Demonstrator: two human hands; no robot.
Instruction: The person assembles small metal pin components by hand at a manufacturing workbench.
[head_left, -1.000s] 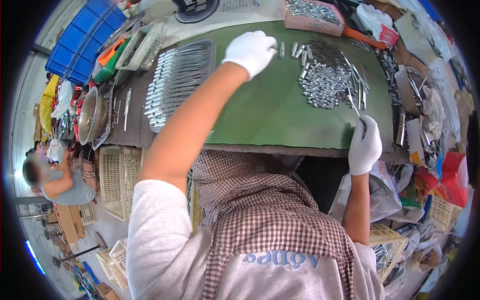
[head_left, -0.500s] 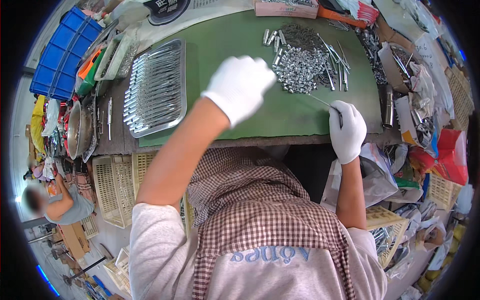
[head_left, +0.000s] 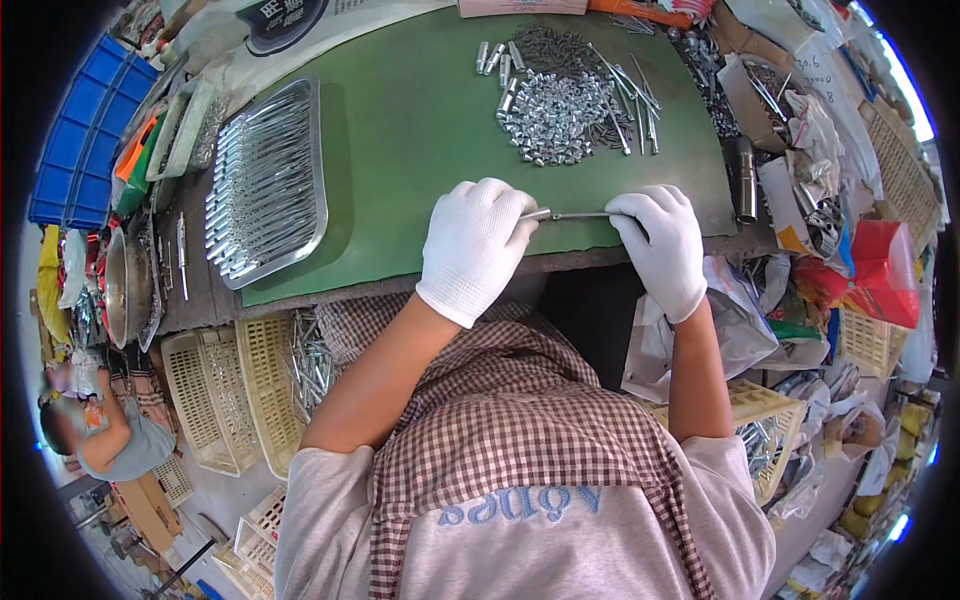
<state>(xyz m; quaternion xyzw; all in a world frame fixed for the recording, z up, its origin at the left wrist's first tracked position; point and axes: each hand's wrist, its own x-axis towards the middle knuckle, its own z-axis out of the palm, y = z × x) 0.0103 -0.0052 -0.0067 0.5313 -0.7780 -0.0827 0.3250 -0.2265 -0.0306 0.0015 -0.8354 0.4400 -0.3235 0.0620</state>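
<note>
While we've got both gloved hands near the front edge of the green mat, the left hand and right hand are each pinching an end of a thin metal rod, held level between them. Looks like a small sleeve sits on its left tip, but it's too tiny to be sure. Just beyond is the heap of small metal parts, with bare mat between. The steel tray of finished pieces sits well off to the left, near the mat's left edge.
</note>
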